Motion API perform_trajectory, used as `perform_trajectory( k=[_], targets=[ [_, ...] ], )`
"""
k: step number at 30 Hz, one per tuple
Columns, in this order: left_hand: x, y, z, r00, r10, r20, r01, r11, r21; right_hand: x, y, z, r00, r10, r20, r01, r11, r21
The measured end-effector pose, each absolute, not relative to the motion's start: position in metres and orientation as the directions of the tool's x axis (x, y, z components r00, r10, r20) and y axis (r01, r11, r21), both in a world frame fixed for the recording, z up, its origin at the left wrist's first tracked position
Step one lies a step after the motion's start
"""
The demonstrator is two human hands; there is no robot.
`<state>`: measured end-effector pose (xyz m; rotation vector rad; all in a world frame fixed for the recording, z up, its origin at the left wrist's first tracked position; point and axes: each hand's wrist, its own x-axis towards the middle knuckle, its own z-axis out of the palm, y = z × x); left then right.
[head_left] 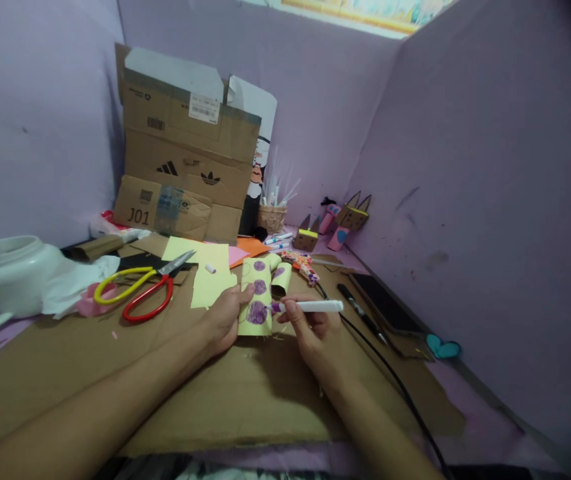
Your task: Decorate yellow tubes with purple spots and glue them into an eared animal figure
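Note:
My left hand [225, 320] grips a yellow paper tube [265, 325] by its left side, thumb on the front. Purple filled-in spots run down the tube's face, and fainter drawn outlines show near its left edge. In my right hand [315, 333] is a white marker [318, 307], pinched between thumb and fingers. Its purple tip meets the lowest spot or lies very close to it. Just behind stands a smaller yellow roll [281, 280] with a purple spot. A small white marker cap [210, 269] lies on yellow paper [208, 293] beyond my left hand.
Red-and-yellow scissors [148, 287] lie left, beside a white pitcher [10, 277]. A folded cardboard box [185, 153] stands behind. A hot glue gun [305, 265] trails a black cable [395, 380] past my right arm. A pen [362, 313] and dark phone-like slab [385, 303] lie right.

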<state>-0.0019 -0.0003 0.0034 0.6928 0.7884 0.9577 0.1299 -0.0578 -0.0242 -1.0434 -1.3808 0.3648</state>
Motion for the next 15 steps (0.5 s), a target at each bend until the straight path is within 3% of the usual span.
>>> perform_trajectory(
  k=[15],
  targets=[
    [-0.0022, -0.0018, 0.0012, 0.352, 0.912, -0.211, -0.413, 0.354, 0.839, 0.1287, -0.0602, -0.0231, 0.195, 0.744, 0.639, 0.374, 0.545, -0.750]
  ],
)
